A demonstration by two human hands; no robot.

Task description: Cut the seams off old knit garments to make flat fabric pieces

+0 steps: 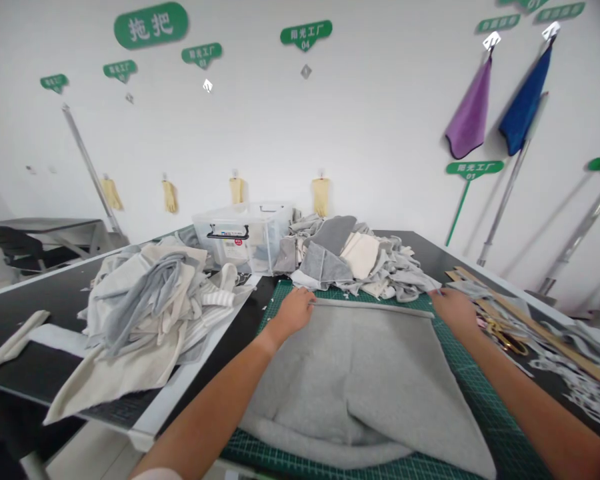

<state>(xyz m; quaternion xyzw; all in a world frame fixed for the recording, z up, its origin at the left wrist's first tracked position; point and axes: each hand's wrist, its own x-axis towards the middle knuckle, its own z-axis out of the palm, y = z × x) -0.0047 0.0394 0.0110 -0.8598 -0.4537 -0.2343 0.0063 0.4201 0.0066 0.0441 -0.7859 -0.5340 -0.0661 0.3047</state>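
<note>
A large grey cloth (380, 373) lies over a green cutting mat (460, 360), its far edge folded into a narrow strip. My left hand (297, 309) pinches the far left corner of that edge. Beside the far right corner is my right hand (453, 308), its fingers closed on a bit of pale cloth that reaches toward the scrap pile; whether it also touches the grey cloth is hard to tell. The near edge of the grey cloth curls up, with a wrinkle near its middle.
Cloth piles stand at the left (150, 300) and beyond the mat (340, 253), by a clear plastic box (245, 233). At the right lie scissors (507, 340), a long wooden strip (545, 327) and white scraps (575, 380).
</note>
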